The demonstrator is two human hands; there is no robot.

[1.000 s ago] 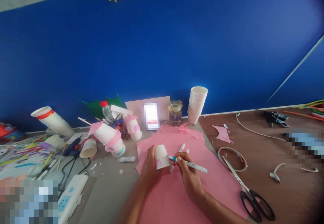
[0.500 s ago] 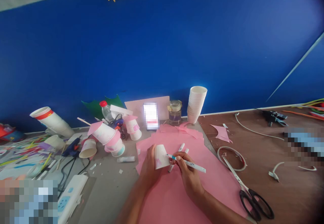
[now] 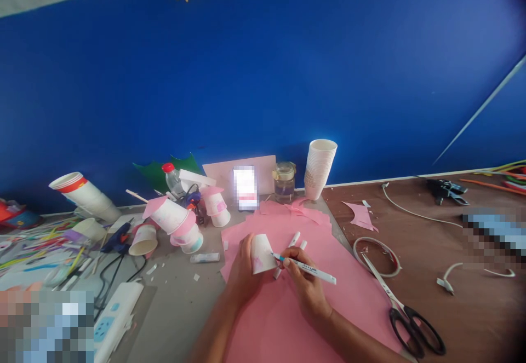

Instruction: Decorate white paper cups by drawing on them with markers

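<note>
My left hand (image 3: 241, 271) is wrapped round a white paper cup (image 3: 262, 254), which it holds upside down over the pink paper (image 3: 283, 313). Faint pink marks show on the cup's side. In my right hand (image 3: 304, 283) is a white marker (image 3: 314, 271) with a blue collar. Its tip is at the right side of the cup; whether it touches the surface I cannot tell. Two more white markers (image 3: 294, 239) lie on the pink paper just behind my right hand, partly covered by it.
Scissors (image 3: 396, 303) and a tape roll (image 3: 377, 257) lie on the right. A stack of paper cups (image 3: 320, 168) and a glass jar (image 3: 284, 181) stand at the back. Decorated cups (image 3: 168, 215), a glue gun (image 3: 118, 238) and a power strip (image 3: 117, 319) are on the left.
The marker in my right hand has turned slightly, and its tip sits a little lower along the cup's side. My left hand and the cup have hardly moved.
</note>
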